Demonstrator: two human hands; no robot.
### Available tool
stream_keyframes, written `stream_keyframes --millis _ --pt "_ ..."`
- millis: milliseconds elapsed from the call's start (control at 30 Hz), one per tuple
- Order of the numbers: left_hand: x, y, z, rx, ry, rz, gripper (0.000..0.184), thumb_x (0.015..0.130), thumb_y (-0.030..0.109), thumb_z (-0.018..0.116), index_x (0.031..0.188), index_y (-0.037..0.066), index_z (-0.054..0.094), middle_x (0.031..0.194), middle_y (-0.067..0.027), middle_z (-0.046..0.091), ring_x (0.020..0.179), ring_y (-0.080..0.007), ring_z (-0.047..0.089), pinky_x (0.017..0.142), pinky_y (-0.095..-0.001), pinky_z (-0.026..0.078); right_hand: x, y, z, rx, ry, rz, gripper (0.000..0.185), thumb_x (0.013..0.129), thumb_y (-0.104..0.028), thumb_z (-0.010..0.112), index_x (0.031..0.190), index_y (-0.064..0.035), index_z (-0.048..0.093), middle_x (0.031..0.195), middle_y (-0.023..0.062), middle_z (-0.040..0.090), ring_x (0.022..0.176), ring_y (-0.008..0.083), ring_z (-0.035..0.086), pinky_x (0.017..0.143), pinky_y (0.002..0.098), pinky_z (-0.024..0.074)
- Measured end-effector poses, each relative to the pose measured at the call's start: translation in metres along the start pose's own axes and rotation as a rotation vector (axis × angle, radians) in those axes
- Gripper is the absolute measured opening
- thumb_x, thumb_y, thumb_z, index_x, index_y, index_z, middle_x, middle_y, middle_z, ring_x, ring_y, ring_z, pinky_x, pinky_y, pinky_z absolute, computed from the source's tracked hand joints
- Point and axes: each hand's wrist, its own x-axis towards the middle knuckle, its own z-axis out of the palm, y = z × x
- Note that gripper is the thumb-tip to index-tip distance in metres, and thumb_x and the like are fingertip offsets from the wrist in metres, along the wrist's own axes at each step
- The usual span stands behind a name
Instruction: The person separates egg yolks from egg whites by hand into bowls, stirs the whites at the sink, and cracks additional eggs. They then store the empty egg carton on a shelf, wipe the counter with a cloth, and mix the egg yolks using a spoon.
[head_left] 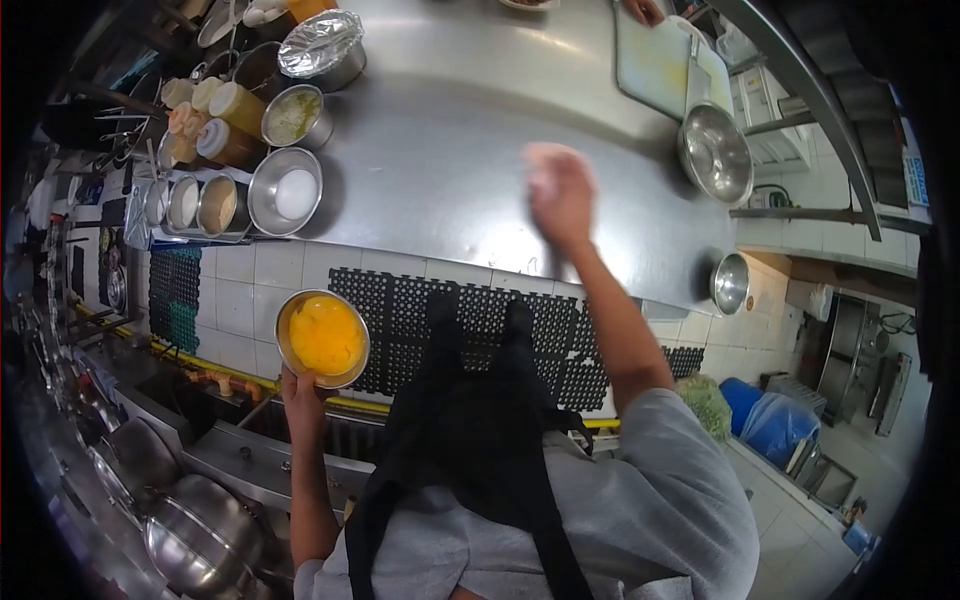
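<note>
My left hand (305,390) grips a metal bowl (281,338) by its near edge, held out over the floor mat. Inside lie bright yellow-orange egg yolks (328,335), partly run together. My right hand (562,200) is raised over the steel counter (430,160), smeared by motion. Something pale and pinkish shows at its fingertips, but the blur hides whether it is an object or the fingers themselves. At the counter's left end, nearest the held bowl, stands another metal bowl (260,192) with a smooth white mound in it.
Along the left are tubs of powder (220,205), squeeze bottles (225,142), a pot of greenish contents (292,115) and a foil-covered pot (322,45). At right sit a steel bowl (715,150), a smaller bowl (730,282) and a cutting board (655,65), beside another person's hand (645,10).
</note>
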Motion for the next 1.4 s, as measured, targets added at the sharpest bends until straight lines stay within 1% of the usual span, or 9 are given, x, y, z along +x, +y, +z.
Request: stream_keyframes --millis 200,433,633,833,900,1000,1100,1167,1400 --pt "-0.008 -0.013 0.0 -0.078 -0.017 0.003 0.041 0.1 0.014 0.05 0.139 0.005 0.05 0.122 -0.0088 0.066 0.098 -0.0176 0.072 0.069 -0.029 0.06 -0.131 0.115 -0.091 -0.259 -0.005 0.335 0.054 0.099 -0.03 0.054 0.142 0.0036 0.055 0.149 0.028 0.051 0.142 0.0418 0.045 0.123 0.0497 0.0303" --pt "-0.014 -0.017 -0.014 -0.08 0.024 -0.034 0.043 0.1 0.015 0.05 0.141 0.006 0.049 0.126 -0.009 0.065 0.102 -0.0193 0.071 0.071 -0.0314 0.06 -0.142 -0.074 -0.021 0.057 -0.132 -0.135 0.069 0.097 -0.018 0.054 0.159 0.0002 0.033 0.166 0.0266 0.027 0.156 0.043 0.023 0.125 0.0565 0.0174" --pt "-0.028 -0.016 -0.039 -0.109 0.072 0.02 0.046 0.099 0.011 0.05 0.144 0.005 0.047 0.13 -0.0106 0.063 0.108 -0.0216 0.07 0.075 -0.034 0.061 -0.11 -0.197 0.038 0.348 -0.329 -0.381 0.048 0.079 -0.006 0.063 0.126 -0.0099 0.061 0.129 0.0153 0.06 0.129 0.0368 0.055 0.102 0.0523 0.0445" --pt "-0.033 -0.022 -0.071 0.397 0.144 0.577 0.046 0.098 0.005 0.048 0.144 0.002 0.048 0.132 -0.0116 0.063 0.11 -0.0211 0.07 0.08 -0.0342 0.061 -0.053 -0.291 -0.028 0.791 -0.876 -0.411 0.035 0.081 -0.014 0.073 0.113 -0.0057 0.062 0.115 0.0198 0.063 0.108 0.0415 0.063 0.09 0.0449 0.0528" --pt "-0.039 -0.015 -0.07 -0.294 0.122 0.095 0.042 0.099 0.008 0.049 0.14 0.003 0.048 0.129 -0.0119 0.064 0.108 -0.0227 0.071 0.086 -0.0348 0.061 -0.024 -0.277 -0.018 0.815 -0.815 -0.387 0.045 0.077 -0.023 0.081 0.114 -0.0052 0.063 0.117 0.021 0.063 0.104 0.0391 0.066 0.091 0.0458 0.0534" --pt "-0.036 -0.026 -0.076 -0.316 0.125 0.09 0.042 0.099 0.007 0.047 0.141 0.002 0.047 0.128 -0.0121 0.065 0.106 -0.0221 0.072 0.082 -0.0328 0.062 0.07 -0.243 -0.001 0.604 -0.968 -0.226 0.05 0.078 -0.028 0.079 0.119 -0.003 0.068 0.119 0.02 0.069 0.106 0.0322 0.068 0.091 0.0434 0.0543" --pt "-0.035 -0.029 -0.071 -0.332 0.142 0.097 0.042 0.098 0.006 0.049 0.14 0.002 0.049 0.125 -0.0099 0.066 0.107 -0.0181 0.069 0.086 -0.0315 0.058 0.105 -0.215 0.058 0.491 -0.844 -0.086 0.045 0.083 -0.029 0.075 0.12 -0.0051 0.069 0.121 0.0176 0.069 0.107 0.0335 0.068 0.094 0.0436 0.0533" --pt "-0.038 -0.027 -0.064 -0.302 0.143 0.072 0.041 0.098 0.006 0.048 0.138 0.001 0.05 0.124 -0.0104 0.066 0.107 -0.019 0.069 0.086 -0.0315 0.058 0.078 -0.219 0.108 0.238 0.029 -0.34 0.03 0.086 -0.024 0.071 0.112 -0.0097 0.073 0.11 0.014 0.072 0.106 0.0337 0.066 0.092 0.0493 0.0519" --pt "-0.032 -0.027 -0.029 0.058 0.098 0.117 0.038 0.097 0.015 0.05 0.132 0.002 0.055 0.119 -0.0114 0.066 0.097 -0.021 0.069 0.074 -0.033 0.058 -0.054 -0.208 0.052 0.409 -0.28 -0.494 0.044 0.085 -0.019 0.068 0.125 -0.0034 0.065 0.132 0.0169 0.064 0.129 0.0343 0.055 0.113 0.0466 0.0401"
